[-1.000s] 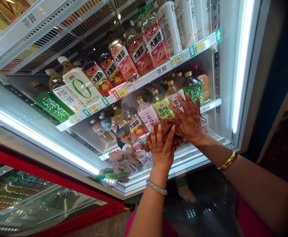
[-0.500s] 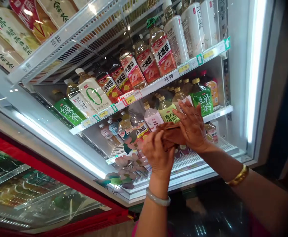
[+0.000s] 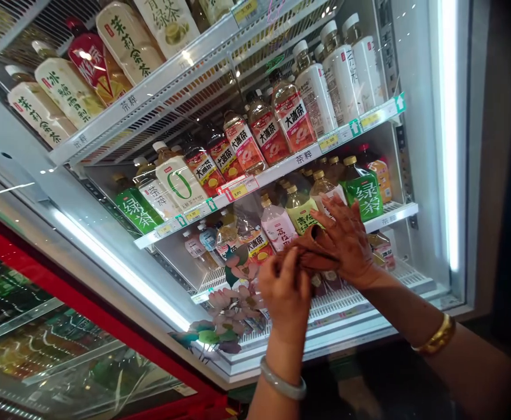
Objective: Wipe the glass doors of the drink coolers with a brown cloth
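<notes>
My left hand (image 3: 285, 287), with a pale bangle at its wrist, is closed on a brown cloth (image 3: 314, 249) in front of the cooler's glass. My right hand (image 3: 346, 239) has its fingers stretched out, with the palm against the cloth's right side; a gold bracelet (image 3: 438, 337) circles that wrist. The cloth is bunched and folded between both hands. Behind them, through the glass, stand a pink-labelled bottle (image 3: 277, 223), a light green one (image 3: 299, 210) and a dark green one (image 3: 363, 185). The right fingertips overlap a white-labelled bottle.
Tilted cooler shelves (image 3: 301, 157) hold rows of drink bottles. A lit strip (image 3: 119, 265) runs along the left side, another (image 3: 450, 134) along the right. Flower decoration (image 3: 233, 306) is low on the glass. A red frame (image 3: 93, 303) borders a second cooler at lower left.
The shelves and bottles now sit lower and further right in view, with more of the top shelf showing. The cloth has changed shape, a rolled fold now standing up beside my right hand.
</notes>
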`<state>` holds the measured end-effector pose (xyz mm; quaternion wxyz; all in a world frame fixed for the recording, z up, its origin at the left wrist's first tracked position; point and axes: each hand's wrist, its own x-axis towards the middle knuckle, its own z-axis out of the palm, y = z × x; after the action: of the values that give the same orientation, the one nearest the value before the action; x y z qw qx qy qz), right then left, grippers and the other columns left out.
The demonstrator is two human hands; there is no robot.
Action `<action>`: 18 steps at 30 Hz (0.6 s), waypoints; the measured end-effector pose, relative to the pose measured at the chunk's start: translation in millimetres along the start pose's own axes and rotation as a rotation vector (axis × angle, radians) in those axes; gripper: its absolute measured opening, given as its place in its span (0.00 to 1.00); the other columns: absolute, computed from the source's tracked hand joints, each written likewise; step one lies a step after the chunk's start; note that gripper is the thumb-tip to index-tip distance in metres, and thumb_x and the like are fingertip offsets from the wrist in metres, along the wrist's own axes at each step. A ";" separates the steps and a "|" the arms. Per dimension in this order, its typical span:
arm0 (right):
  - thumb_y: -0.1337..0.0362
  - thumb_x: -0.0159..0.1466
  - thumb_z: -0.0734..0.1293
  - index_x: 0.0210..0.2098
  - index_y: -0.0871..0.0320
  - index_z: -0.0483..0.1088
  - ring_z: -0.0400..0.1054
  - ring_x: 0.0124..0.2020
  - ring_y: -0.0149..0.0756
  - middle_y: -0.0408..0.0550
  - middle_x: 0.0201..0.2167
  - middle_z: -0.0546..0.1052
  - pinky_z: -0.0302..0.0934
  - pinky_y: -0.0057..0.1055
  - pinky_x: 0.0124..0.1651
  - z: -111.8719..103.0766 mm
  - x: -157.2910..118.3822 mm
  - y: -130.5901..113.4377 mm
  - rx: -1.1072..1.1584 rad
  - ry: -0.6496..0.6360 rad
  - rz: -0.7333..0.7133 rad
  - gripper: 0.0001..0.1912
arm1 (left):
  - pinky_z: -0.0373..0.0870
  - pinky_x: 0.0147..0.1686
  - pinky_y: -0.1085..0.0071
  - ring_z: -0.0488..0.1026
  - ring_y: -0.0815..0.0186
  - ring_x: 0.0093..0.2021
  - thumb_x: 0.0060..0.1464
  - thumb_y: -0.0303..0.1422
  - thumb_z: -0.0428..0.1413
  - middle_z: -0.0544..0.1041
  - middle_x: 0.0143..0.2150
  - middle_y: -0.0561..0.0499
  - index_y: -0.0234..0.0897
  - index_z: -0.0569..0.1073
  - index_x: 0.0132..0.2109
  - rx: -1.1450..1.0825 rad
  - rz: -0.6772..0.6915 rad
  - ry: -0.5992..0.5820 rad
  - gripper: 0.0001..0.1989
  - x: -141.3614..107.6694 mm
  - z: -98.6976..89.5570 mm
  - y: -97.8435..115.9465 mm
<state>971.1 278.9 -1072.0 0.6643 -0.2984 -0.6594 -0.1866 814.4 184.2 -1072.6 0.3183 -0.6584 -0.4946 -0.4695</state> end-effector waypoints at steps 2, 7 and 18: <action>0.70 0.69 0.62 0.73 0.44 0.55 0.50 0.76 0.44 0.48 0.73 0.61 0.41 0.59 0.78 -3.2 0.9 0.0 -0.005 -0.012 -0.008 0.34 | 0.73 0.55 0.59 0.73 0.59 0.51 0.59 0.29 0.60 0.72 0.50 0.46 0.44 0.79 0.55 0.050 -0.092 0.157 0.17 14.7 -12.5 -20.0; 0.72 0.68 0.64 0.72 0.44 0.57 0.47 0.77 0.42 0.46 0.73 0.62 0.39 0.60 0.79 -5.6 1.8 -11.7 -0.030 -0.050 -0.093 0.35 | 0.73 0.55 0.55 0.71 0.56 0.53 0.58 0.32 0.61 0.69 0.51 0.44 0.41 0.78 0.54 0.128 -0.117 0.327 0.16 16.7 -9.2 -25.7; 0.64 0.71 0.65 0.57 0.47 0.74 0.54 0.75 0.45 0.48 0.70 0.67 0.38 0.59 0.79 -3.2 -5.7 -1.5 0.007 -0.025 -0.109 0.17 | 0.64 0.62 0.53 0.67 0.51 0.59 0.54 0.31 0.68 0.75 0.63 0.47 0.54 0.75 0.62 0.138 0.270 -0.080 0.30 -3.6 6.8 -1.0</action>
<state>972.3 274.9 -1077.3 0.6460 -0.2620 -0.6835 -0.2164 815.3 189.2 -1078.4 0.4031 -0.7138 -0.4449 -0.3605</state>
